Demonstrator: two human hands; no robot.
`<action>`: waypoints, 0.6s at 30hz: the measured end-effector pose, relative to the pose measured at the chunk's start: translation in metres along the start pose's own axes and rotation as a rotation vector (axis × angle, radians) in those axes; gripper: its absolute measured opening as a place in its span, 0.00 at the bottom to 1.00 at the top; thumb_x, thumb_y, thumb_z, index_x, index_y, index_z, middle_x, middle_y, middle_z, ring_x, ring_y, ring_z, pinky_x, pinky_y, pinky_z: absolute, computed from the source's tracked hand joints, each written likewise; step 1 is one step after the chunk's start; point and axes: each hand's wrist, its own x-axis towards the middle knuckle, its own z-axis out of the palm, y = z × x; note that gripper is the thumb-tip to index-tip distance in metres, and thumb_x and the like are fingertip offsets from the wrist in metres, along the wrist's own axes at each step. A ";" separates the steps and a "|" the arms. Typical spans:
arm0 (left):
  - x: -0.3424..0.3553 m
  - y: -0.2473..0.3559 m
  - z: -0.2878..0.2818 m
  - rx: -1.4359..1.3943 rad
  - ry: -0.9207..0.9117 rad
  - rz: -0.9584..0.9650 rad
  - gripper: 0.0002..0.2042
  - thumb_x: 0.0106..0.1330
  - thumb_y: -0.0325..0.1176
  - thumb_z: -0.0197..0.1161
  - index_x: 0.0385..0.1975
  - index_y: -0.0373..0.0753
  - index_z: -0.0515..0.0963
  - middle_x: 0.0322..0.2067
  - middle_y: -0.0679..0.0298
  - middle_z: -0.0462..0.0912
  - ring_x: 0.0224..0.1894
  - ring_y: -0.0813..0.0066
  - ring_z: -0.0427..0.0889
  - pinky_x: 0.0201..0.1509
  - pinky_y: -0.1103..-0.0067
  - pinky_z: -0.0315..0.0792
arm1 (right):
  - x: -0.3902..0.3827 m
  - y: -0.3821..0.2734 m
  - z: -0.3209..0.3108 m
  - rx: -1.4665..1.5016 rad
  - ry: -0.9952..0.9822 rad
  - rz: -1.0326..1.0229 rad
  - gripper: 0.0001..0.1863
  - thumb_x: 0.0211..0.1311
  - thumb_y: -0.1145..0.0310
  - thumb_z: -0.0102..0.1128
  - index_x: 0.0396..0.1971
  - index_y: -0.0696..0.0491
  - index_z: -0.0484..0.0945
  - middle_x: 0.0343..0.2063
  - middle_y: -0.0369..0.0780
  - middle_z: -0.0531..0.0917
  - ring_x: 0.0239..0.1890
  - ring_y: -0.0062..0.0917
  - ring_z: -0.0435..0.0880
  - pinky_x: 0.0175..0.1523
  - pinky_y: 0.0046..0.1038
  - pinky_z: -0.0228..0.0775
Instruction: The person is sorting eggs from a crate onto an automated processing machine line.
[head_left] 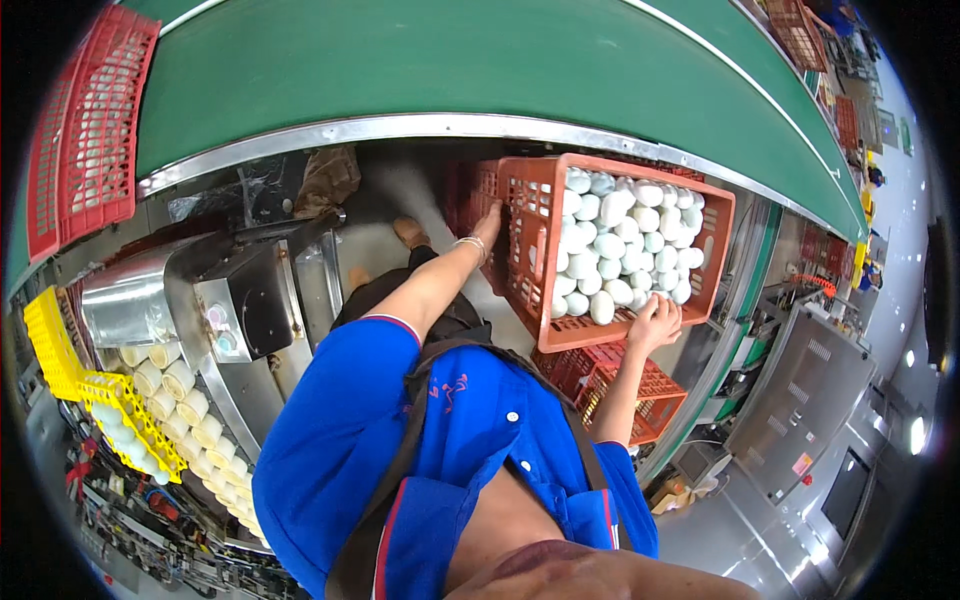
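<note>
An orange plastic crate (pixel 720 250) full of white and pale bluish eggs (pixel 625 240) is in front of me, just below the conveyor's metal edge. My left hand (pixel 488 225) grips the crate's left end, its fingers wrapped at the side. My right hand (pixel 655 320) holds the near rim toward the right, fingertips curled over it beside the eggs. Beneath and behind this crate, other red-orange crates (pixel 650 400) are partly visible.
A green conveyor (pixel 420 60) runs across the top, carrying a red egg crate (pixel 90 130) at left. Left of me are steel machinery (pixel 140 300), rows of cream cups (pixel 185 405) and yellow egg trays (pixel 55 340). A steel cabinet (pixel 790 410) stands right; distant workers (pixel 870 275) are beyond.
</note>
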 end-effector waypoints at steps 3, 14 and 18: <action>-0.012 0.011 -0.001 0.184 -0.032 0.065 0.40 0.70 0.61 0.38 0.68 0.28 0.57 0.68 0.49 0.59 0.71 0.58 0.57 0.72 0.69 0.51 | 0.004 0.014 0.006 0.025 -0.006 -0.061 0.18 0.68 0.52 0.51 0.44 0.47 0.83 0.57 0.40 0.75 0.67 0.35 0.63 0.70 0.56 0.42; -0.071 0.044 -0.029 0.224 0.135 0.183 0.41 0.64 0.61 0.42 0.58 0.21 0.68 0.60 0.37 0.69 0.67 0.46 0.65 0.69 0.67 0.57 | -0.011 -0.021 -0.036 0.109 0.065 -0.292 0.17 0.70 0.54 0.49 0.41 0.49 0.84 0.51 0.39 0.79 0.61 0.36 0.71 0.66 0.49 0.52; -0.096 0.059 -0.061 0.031 0.054 0.127 0.40 0.65 0.61 0.44 0.57 0.22 0.69 0.58 0.40 0.72 0.63 0.52 0.71 0.65 0.65 0.63 | -0.031 -0.057 -0.077 0.097 0.019 -0.360 0.15 0.69 0.55 0.49 0.39 0.46 0.84 0.49 0.38 0.80 0.58 0.34 0.73 0.63 0.46 0.55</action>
